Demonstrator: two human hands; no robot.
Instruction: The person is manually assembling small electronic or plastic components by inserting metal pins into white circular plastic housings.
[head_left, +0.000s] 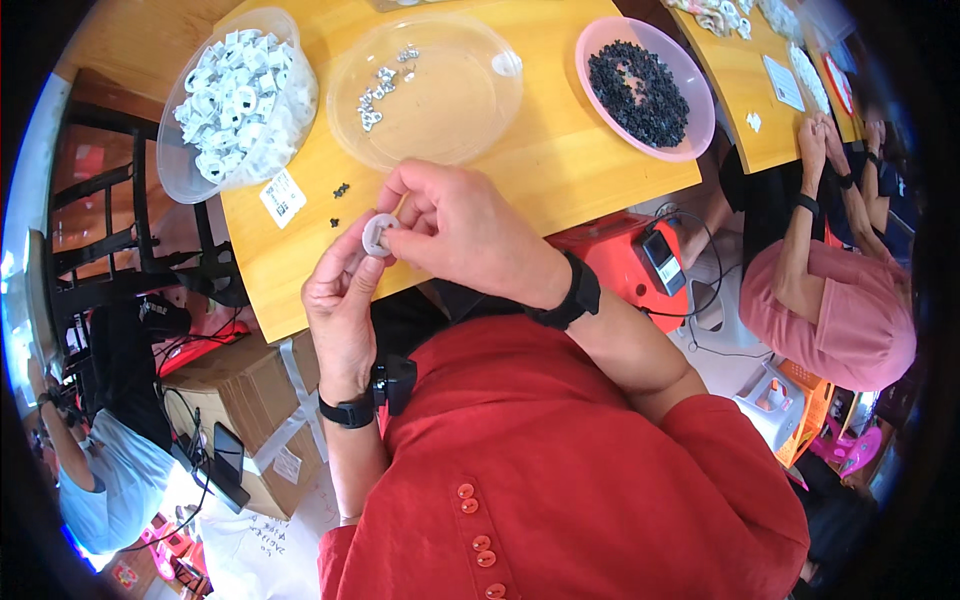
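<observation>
My left hand (343, 285) pinches a small round white plastic part (371, 236) between thumb and fingers, above the table's near edge. My right hand (462, 228) is closed at the same part, thumb and fingertips pressed to its face. Whether those fingertips also hold a tiny piece is hidden. Just beyond my hands, small black pieces (341, 189) lie loose on the yellow table (545, 195). A clear bowl (322, 95) farther off holds small shiny metal pieces, gathered mostly at its left side.
At the far left a clear bowl (172, 165) is heaped with white plastic parts; a printed label (283, 198) lies beside it. A pink bowl (700, 125) of small black pieces stands right. A cardboard box (235, 390) is below left, a red stool (610, 255) below right. Other people sit on both sides.
</observation>
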